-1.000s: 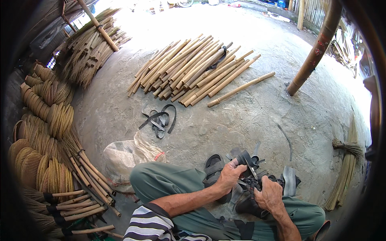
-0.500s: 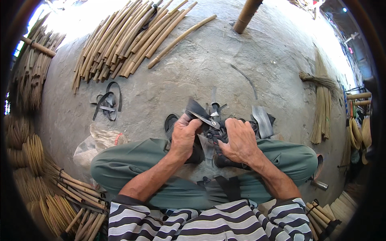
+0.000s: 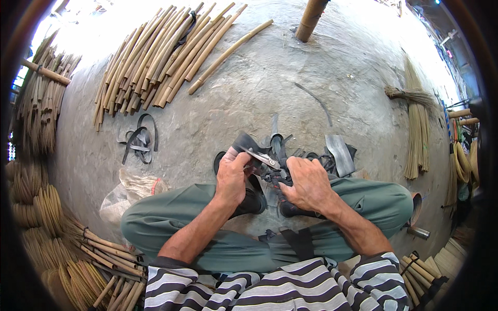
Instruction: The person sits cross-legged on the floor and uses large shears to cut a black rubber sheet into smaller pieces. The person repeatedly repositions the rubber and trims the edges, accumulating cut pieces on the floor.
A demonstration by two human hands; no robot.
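Note:
My left hand (image 3: pixel 231 180) pinches a piece of black rubber sheet (image 3: pixel 244 141), which stands up past the thumb. My right hand (image 3: pixel 310 184) is closed around the dark-wrapped handles of a pair of scissors (image 3: pixel 270 161). The metal blades point left and lie against the rubber near my left thumb; exactly how far they bite into it I cannot make out. Under and beyond the hands are dark rubber strips (image 3: pixel 278 144) on the floor. Just right of my right hand rests a wider grey rubber piece (image 3: pixel 340 155).
Bamboo poles (image 3: pixel 155 62) lie in a pile at the far left, near a loop of black strips (image 3: pixel 140 140). A whitish sack (image 3: pixel 129 192) sits by my left knee. Bundled bristles (image 3: pixel 415 135) lie to the right. A bamboo post (image 3: pixel 311 20) rises ahead. Coiled bundles (image 3: pixel 49 205) stand at left.
The scissors and rubber have shifted slightly left, and the blades now look a little parted. The grey strip that hung below the scissors shows less. The whole view has moved slightly.

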